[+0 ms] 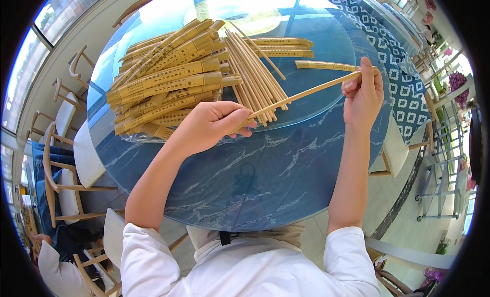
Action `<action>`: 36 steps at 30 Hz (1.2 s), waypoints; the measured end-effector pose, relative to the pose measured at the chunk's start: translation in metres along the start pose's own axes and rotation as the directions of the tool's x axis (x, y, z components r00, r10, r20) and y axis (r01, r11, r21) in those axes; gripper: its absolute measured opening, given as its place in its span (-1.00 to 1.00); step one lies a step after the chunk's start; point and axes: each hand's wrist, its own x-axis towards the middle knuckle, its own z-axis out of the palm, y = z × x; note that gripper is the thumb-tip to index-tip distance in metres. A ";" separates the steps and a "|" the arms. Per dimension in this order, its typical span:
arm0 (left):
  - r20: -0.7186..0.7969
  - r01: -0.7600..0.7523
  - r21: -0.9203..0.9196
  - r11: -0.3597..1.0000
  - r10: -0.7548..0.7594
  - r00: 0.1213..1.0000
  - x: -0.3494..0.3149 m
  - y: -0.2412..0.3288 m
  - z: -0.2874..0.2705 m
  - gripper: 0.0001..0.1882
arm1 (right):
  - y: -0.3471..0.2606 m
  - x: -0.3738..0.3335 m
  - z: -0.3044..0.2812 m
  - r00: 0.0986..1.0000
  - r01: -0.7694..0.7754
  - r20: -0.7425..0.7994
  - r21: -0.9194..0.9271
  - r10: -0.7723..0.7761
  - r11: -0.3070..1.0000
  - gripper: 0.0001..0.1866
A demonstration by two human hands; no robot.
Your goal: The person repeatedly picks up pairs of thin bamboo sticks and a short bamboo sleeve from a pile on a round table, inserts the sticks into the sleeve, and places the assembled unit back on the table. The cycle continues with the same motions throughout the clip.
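Head view: the left hand (212,124) is curled shut around the near end of a pair of chopsticks (306,91), thumb pressed over the top, while the right hand (363,90) pinches the far end between thumb and fingers, with a paper sleeve seemingly at that end, though it is too small to tell for sure. The chopsticks run slantwise between the two hands, just above the tabletop (265,179), near its right half.

Just beyond the left hand, loose bare chopsticks (252,67) fan out on the glass turntable (326,46). To their left lies a heap of sleeved chopsticks (163,77) resting on clear plastic, and three more sleeved ones (286,48) lie farther right, one (326,65) close to the right hand.

To do this well, I judge the left hand should keep both sticks level and tight together so the tips stay even, while the right hand holds the sleeve mouth open and in line with them. Sliding straight along the sticks, not at an angle, should spare the thin paper from tearing. Keeping the work low over the tabletop avoids knocking the loose fan.
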 end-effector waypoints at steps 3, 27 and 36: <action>0.031 0.001 0.011 1.000 -0.002 1.000 -0.002 -0.001 0.000 -0.65 | -0.002 0.001 0.001 0.998 -0.032 -0.054 -0.037 0.030 0.999 -0.69; 0.100 0.009 -0.051 0.999 -0.004 0.995 -0.006 0.005 0.002 -0.68 | 0.002 0.005 -0.004 0.991 -0.133 0.012 -0.039 0.134 0.990 -0.69; 0.084 0.010 -0.089 0.996 -0.003 0.996 -0.007 0.011 -0.004 -0.71 | 0.007 0.005 -0.009 0.968 -0.175 0.187 0.017 0.169 0.984 -0.67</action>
